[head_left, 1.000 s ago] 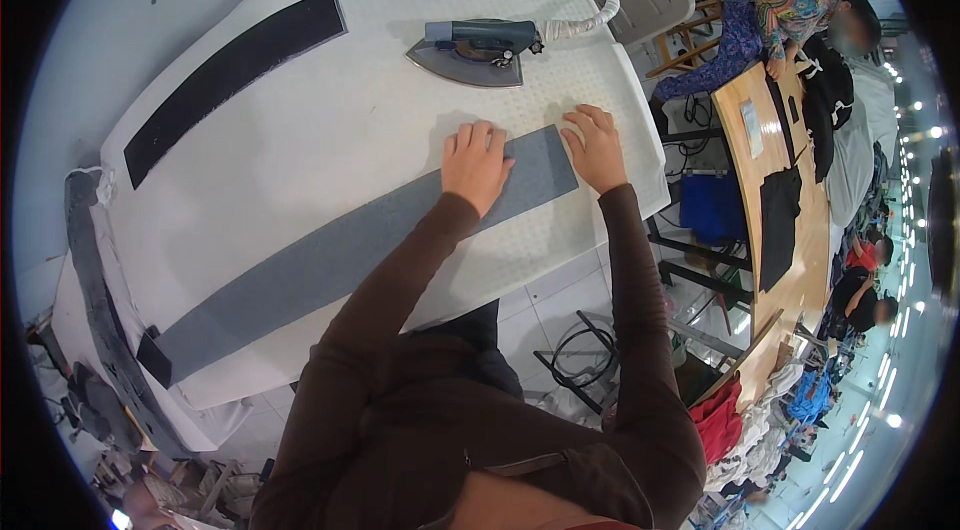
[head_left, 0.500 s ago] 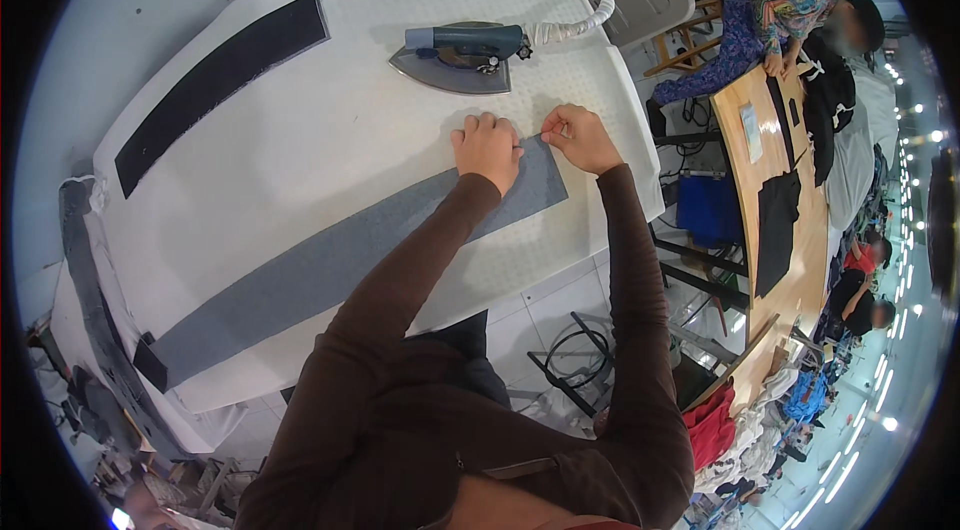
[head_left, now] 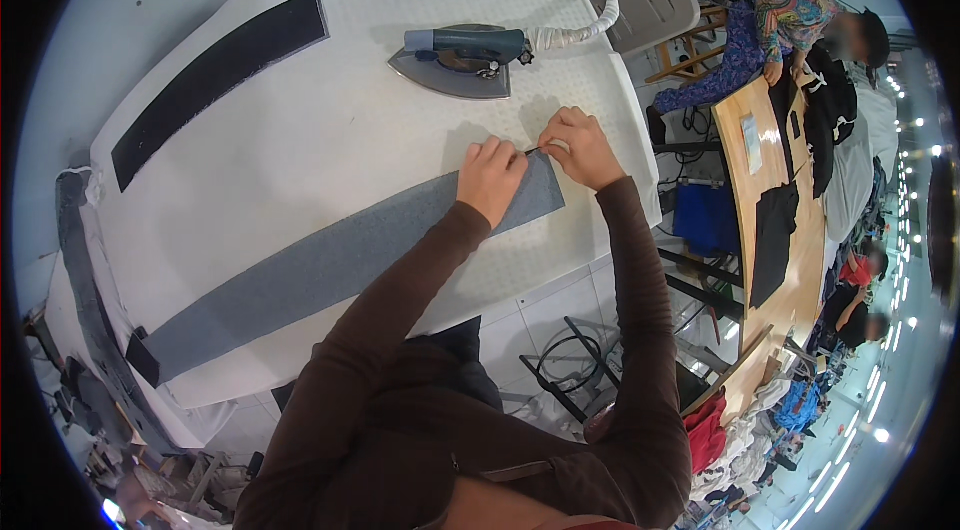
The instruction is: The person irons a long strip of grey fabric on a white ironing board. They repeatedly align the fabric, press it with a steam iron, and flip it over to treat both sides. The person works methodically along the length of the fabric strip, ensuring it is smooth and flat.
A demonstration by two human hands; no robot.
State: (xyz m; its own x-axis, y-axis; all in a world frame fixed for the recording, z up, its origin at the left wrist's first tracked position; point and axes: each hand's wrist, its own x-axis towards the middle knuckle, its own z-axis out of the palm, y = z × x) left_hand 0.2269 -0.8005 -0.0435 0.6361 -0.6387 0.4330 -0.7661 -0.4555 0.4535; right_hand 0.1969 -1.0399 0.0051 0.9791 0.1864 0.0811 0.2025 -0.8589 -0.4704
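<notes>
Head view, grey strip (head_left: 330, 260): long curvy piece of cloth running from lower left to the middle of the frame, lying on the white surface (head_left: 350, 140), its upper edge picked up a bit near the right end.
Right hand (head_left: 580, 150): just right of center, thumb and finger pinched together on that edge, other fingers curled in.
Left hand (head_left: 491, 175): right beside it, fingers bent with the tips at the same edge. Thumb's tucked out of sight, so can't tell if it's really gripping or just pressing.
Dark sliver (head_left: 532, 151): tiny bit showing between the fingertips, maybe the strip's underside, too small to be sure.
Doing it well: imo keep the pinch light and right on the edge, hands close together, and don't tug, since a curved piece like this probably stretches out of shape easily. Letting the rest lie flat should help too.
Iron (head_left: 460, 65): above the hands, upper middle, apart from the cloth. I'd watch the knuckles, could be hot.
Dark strip (head_left: 220, 85): upper left, lying flat, well apart from both hands.
</notes>
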